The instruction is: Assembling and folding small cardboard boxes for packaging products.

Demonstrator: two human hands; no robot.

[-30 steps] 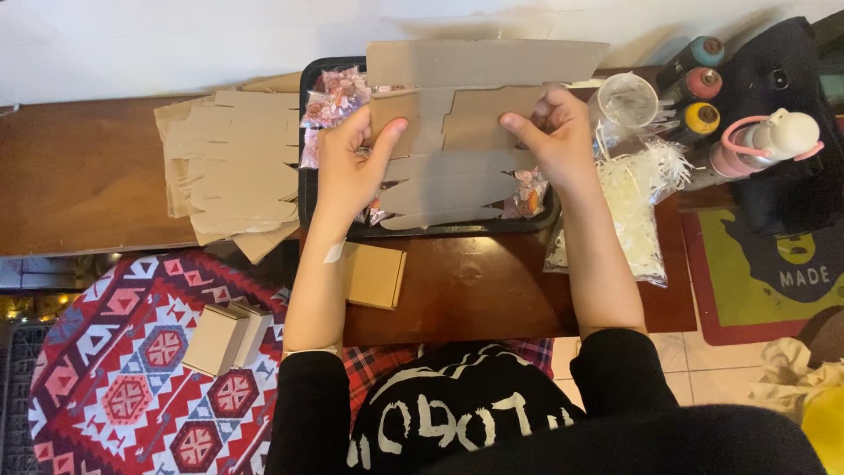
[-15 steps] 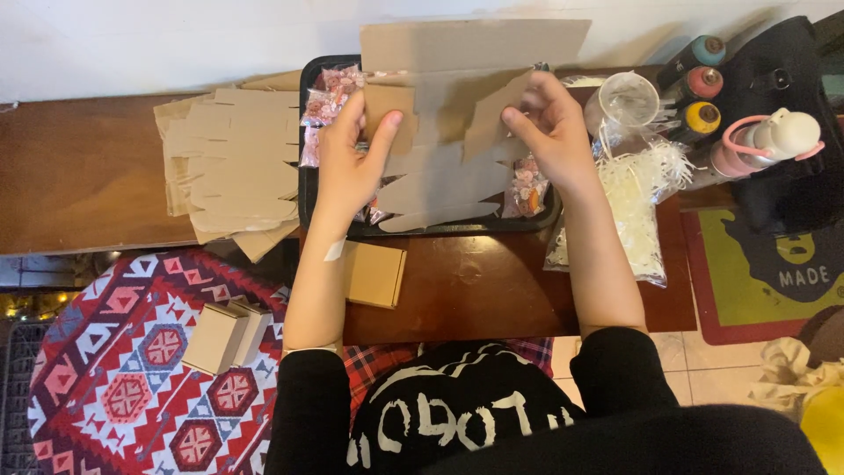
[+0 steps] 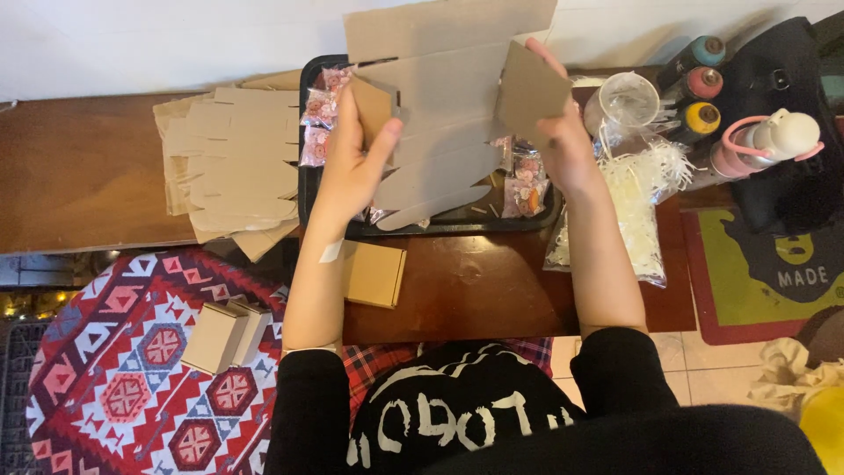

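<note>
Cardboard blank (image 3: 440, 97) now lifted higher, side flaps folded inward.

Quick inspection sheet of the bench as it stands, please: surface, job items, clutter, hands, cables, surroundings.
Surface: dark wooden table, bare patch nearest the person.
Job's things: flat cardboard box blank held above a black tray, side flaps bent up; stack of flat blanks at left; one folded box on the table; two folded boxes on the patterned rug.
Clutter: small wrapped packets in the tray; bag of white shredded paper; clear cup; three spray cans; pink-and-white bottle.
Hands: left hand grips the left flap; right hand grips the right flap.
Cables: nothing seen.
Surroundings: white wall, black bag, green mat.
</note>
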